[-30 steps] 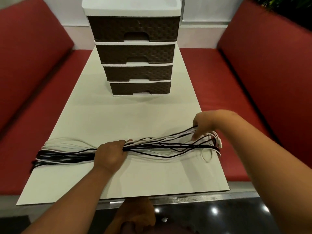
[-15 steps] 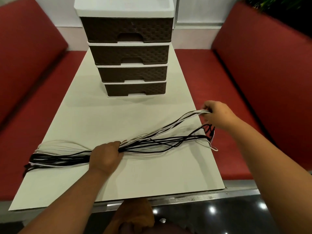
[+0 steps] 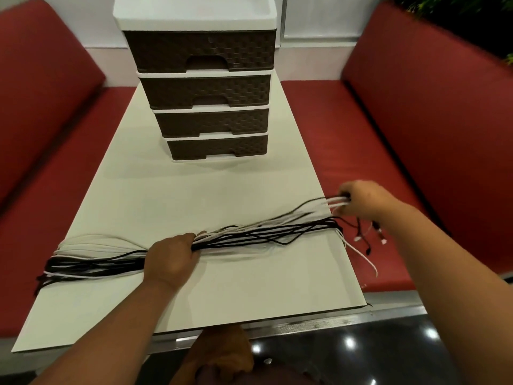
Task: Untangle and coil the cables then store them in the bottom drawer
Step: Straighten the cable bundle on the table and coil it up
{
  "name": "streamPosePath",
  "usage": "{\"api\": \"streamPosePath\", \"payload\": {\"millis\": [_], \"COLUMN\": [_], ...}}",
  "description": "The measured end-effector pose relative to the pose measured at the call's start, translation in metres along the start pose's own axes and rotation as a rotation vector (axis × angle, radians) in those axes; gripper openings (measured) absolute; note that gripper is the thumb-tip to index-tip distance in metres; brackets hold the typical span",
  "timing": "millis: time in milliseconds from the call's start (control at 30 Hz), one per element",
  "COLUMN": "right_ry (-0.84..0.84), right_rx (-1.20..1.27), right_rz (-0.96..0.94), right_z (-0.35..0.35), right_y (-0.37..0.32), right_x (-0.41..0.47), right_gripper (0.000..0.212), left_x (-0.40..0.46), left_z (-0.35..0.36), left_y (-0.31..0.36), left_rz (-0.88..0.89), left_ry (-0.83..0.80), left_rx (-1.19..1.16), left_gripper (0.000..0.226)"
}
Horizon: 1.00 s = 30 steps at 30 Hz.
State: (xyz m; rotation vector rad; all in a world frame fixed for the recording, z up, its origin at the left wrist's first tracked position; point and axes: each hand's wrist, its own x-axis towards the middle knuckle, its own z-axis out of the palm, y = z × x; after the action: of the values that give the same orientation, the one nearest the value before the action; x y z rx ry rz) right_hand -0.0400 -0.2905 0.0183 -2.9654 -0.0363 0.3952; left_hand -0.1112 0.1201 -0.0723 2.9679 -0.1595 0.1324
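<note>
A long bundle of black and white cables [image 3: 266, 232] lies across the near part of the white table [image 3: 222, 290], running from its left edge to past its right edge. My left hand [image 3: 170, 258] is closed around the bundle's middle and presses it down. My right hand [image 3: 361, 201], just beyond the table's right edge, pinches a few white strands lifted above the black ones. Loose cable ends with small plugs [image 3: 372, 240] dangle off the right edge. The bottom drawer [image 3: 218, 148] of the brown drawer unit at the back is closed.
The four-drawer unit with a white frame [image 3: 194, 15] stands at the far middle of the table. Red cushioned benches [image 3: 361, 129] flank the table on both sides. A metal strip and dark glossy floor lie below the near edge.
My right hand has moved right and away past the table edge, drawing white strands out of the bundle. The cable ends now hang off the right side. My left hand holds its place.
</note>
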Motion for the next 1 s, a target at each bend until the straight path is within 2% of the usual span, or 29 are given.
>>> {"api": "streamPosePath", "payload": {"millis": [67,167,233,300,367,400,500,533,600,700,767,833,900,1000], "right_ry": [-0.181,-0.263,-0.380,-0.352,-0.267,-0.295,-0.467,-0.461,-0.297,-0.024,-0.039,-0.063,-0.008,0.088], "right_rx": [0.058,0.044,-0.031,-0.168,-0.227,-0.189,-0.059,-0.049,-0.052,-0.013,0.054,-0.010,-0.047,-0.014], "right_rz": [0.062,0.113,0.122,0.107,0.061,0.043,0.030,0.003,-0.073,-0.246,-0.431,-0.557,-0.580,-0.513], "right_z": [0.016,0.016,0.006,-0.003,-0.010,-0.012,-0.017,-0.019,-0.021,-0.012,0.010,0.044,0.074,0.088], "right_y": [0.007,0.015,0.012,0.007,0.003,0.003,-0.002,-0.008,-0.030,-0.089,-0.137,-0.179,-0.202,-0.198], "right_x": [-0.004,-0.006,-0.006,-0.007,-0.005,-0.004,-0.007,-0.010,-0.013,-0.022,-0.032,-0.041,-0.044,-0.041], "right_gripper": [0.023,0.032,0.031,0.022,0.024,0.032,0.095,0.109,0.123,0.101,0.094,0.089,0.069,0.035], "left_x": [-0.001,-0.002,-0.002,-0.003,-0.002,-0.002,-0.001,-0.001,-0.001,-0.001,-0.002,-0.001,-0.001,-0.001], "left_z": [0.001,0.000,0.000,0.000,0.000,0.000,0.001,0.001,0.001,0.001,0.000,0.000,0.000,0.000], "left_y": [0.000,0.001,0.001,0.001,0.001,0.001,0.001,0.001,0.001,0.001,0.002,0.002,0.001,0.002], "left_rz": [0.021,0.026,0.023,0.020,0.014,0.014,0.015,0.014,0.017,0.018,0.006,0.007,0.021,0.038], "left_ry": [0.022,0.029,0.054,0.066,0.063,0.068,0.067,0.055,0.049,0.056,0.039,0.057,0.079,0.066], "left_rx": [-0.029,-0.036,-0.043,-0.040,-0.038,-0.036,-0.021,-0.008,-0.005,-0.002,-0.002,-0.007,-0.017,-0.027], "left_gripper": [0.034,0.034,0.034,0.033,0.032,0.031,0.028,0.027,0.028,0.027,0.021,0.029,0.033,0.041]}}
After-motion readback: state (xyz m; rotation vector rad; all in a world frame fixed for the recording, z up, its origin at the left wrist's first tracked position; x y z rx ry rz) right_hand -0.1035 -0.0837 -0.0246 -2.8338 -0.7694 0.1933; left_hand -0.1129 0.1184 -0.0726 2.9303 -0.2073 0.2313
